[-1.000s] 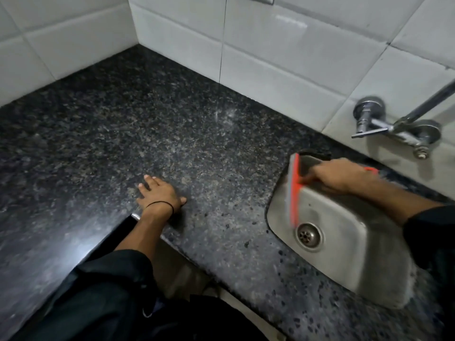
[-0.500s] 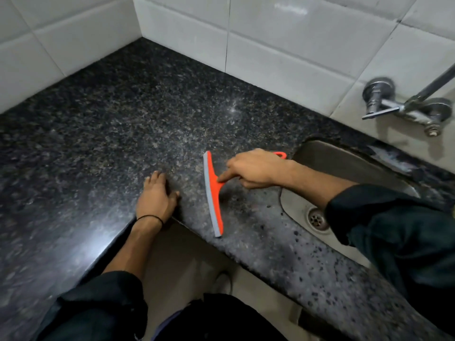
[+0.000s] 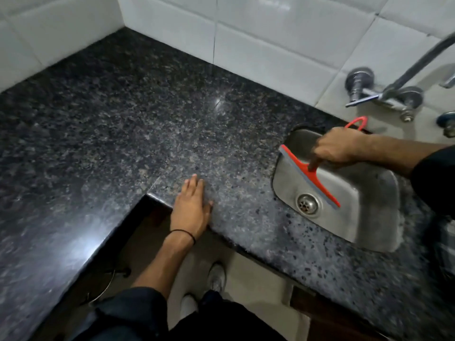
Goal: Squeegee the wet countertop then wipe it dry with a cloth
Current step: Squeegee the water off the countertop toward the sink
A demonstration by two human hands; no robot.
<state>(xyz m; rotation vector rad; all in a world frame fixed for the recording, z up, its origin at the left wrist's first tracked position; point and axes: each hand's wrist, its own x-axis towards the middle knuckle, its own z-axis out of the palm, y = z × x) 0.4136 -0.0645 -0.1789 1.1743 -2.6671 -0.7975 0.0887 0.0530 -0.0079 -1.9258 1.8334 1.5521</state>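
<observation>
Right hand carried squeegee from countertop over sink.

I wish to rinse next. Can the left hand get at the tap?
Probably not: the left hand rests flat on the countertop, and the right hand with the squeegee lies over the sink between it and the tap.

One head-worn view looks steeply down from close above the countertop, facing its back corner where the tiled walls meet. The sink lies at the right, and the floor shows below the front edge.
</observation>
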